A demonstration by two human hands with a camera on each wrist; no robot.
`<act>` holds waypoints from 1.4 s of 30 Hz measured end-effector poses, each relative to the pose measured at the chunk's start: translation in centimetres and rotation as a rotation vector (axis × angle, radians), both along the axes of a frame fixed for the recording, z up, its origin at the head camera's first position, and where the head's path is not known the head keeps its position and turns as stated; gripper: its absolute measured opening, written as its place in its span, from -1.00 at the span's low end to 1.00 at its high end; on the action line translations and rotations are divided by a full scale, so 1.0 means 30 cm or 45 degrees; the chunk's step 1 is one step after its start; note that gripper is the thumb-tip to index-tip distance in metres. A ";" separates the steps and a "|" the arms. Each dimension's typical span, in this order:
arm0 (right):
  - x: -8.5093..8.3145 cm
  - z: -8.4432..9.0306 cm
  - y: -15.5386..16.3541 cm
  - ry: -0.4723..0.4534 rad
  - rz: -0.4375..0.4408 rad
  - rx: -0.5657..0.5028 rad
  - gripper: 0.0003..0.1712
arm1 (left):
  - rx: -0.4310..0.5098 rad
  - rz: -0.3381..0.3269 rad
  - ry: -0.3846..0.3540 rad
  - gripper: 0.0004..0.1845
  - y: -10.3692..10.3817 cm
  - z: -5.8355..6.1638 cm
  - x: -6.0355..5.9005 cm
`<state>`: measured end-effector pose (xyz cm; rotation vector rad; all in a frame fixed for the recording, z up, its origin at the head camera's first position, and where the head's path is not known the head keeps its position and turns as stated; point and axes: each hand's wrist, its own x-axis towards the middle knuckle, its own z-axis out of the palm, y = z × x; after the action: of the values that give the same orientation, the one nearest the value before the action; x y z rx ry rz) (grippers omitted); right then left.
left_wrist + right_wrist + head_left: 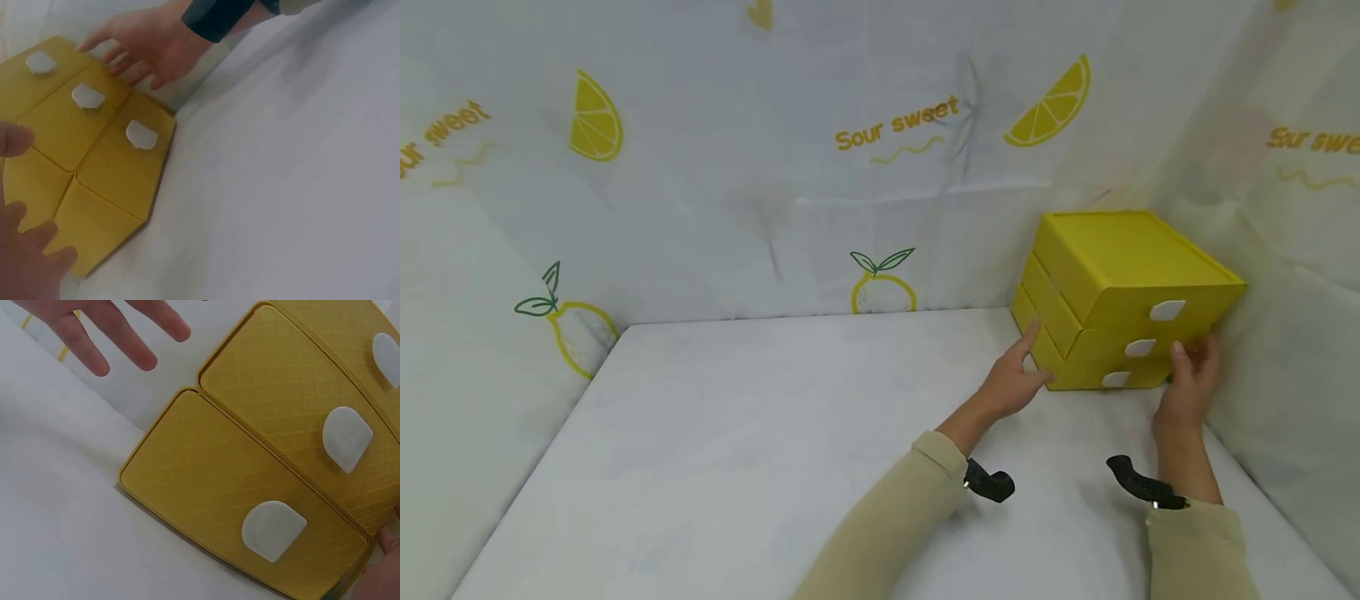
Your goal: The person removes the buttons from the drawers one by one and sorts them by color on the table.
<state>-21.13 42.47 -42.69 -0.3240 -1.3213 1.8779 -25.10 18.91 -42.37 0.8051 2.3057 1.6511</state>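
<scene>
My sleeved forearms (pixel 895 508) extend over the white worktop (pixel 737 442), a black wrist mount (pixel 990 483) on the left, another on the right, toward the far right corner. My left hand (pixel 1009 383) stands just beside the left side of a yellow drawer box (pixel 1120 308), fingers straight and spread; the right wrist view shows a gap between them and the box. My right hand (pixel 1186 392) is at the opposite edge, fingers apart and loosely bent, the thumb before the drawer fronts; whether it presses, I cannot tell. I judge the right the nearer of the two.

The box lies ahead, between both sets of fingers, its three drawers stacked flat, white tabs (pixel 1140 348) facing me. The long axis of each front runs crosswise, from one hand to the other; whether the box is deeper than wide is unclear. Behind it hangs lemon-printed sheeting (pixel 700 208).
</scene>
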 end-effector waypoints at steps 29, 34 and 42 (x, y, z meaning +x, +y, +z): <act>-0.020 -0.041 -0.019 -0.244 -0.131 -0.022 -0.60 | 0.134 0.174 0.262 -0.37 0.127 -0.021 -0.045; -0.021 -0.049 -0.028 -0.251 -0.120 -0.034 -0.59 | 0.058 0.224 0.321 -0.38 0.119 -0.029 -0.056; -0.026 -0.079 -0.054 -0.225 -0.276 0.051 -0.68 | 0.031 0.267 0.386 -0.38 0.089 -0.059 -0.034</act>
<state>-21.92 40.84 -45.07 -0.5995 -1.3787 1.6701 -26.13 21.58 -44.14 0.9003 2.6616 1.7485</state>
